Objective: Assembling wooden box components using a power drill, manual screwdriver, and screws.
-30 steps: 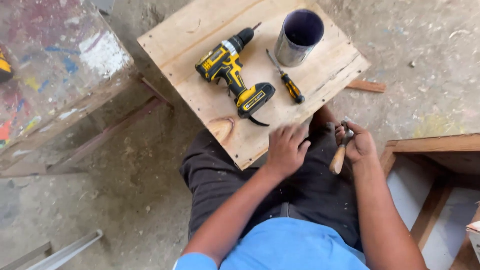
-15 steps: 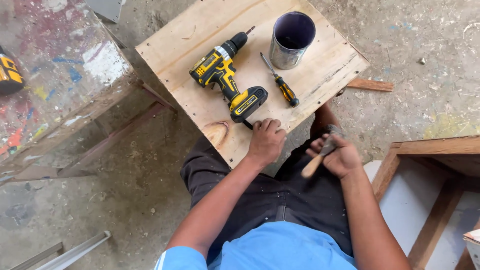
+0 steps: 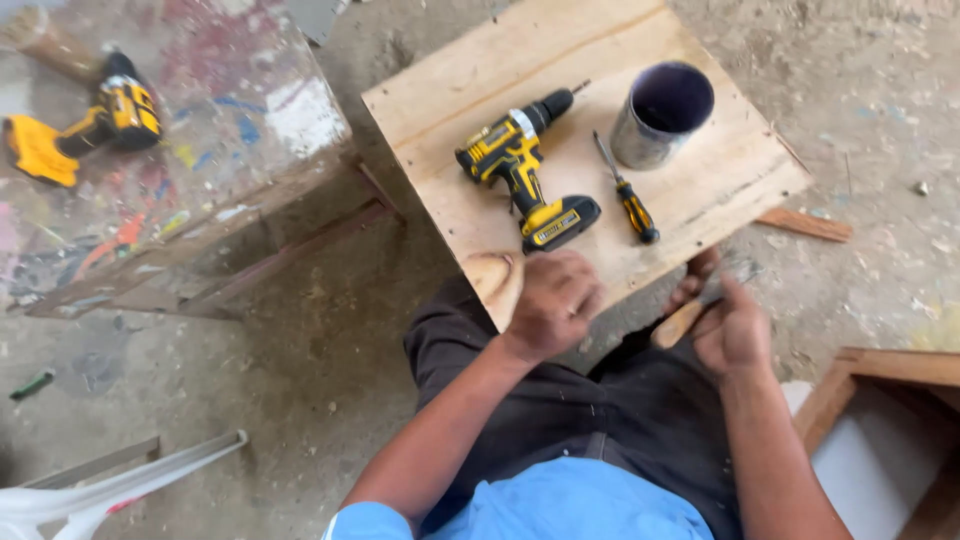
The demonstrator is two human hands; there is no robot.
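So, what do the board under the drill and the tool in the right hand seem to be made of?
The board looks like raw plywood: pale, unpainted, with grain lines and a knot. The tool in the right hand has a tan handle, probably bare wood; its other end is blurred. The drill looks like yellow and black plastic.

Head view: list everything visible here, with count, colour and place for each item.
plywood board: one, pale wood, centre top, over the person's knees.
cordless drill: one, yellow and black, lying on the board.
screwdriver: one, yellow and black handle, on the board right of the drill.
metal can: one, grey, open and upright, on the board's far right.
second drill: one, yellow and black, on the paint-stained table at left.
wood strip: one, brown, on the floor beside the board.
wooden frame: one, brown, lower right.
left hand: at the board's near edge.
right hand: holds a wooden-handled tool.
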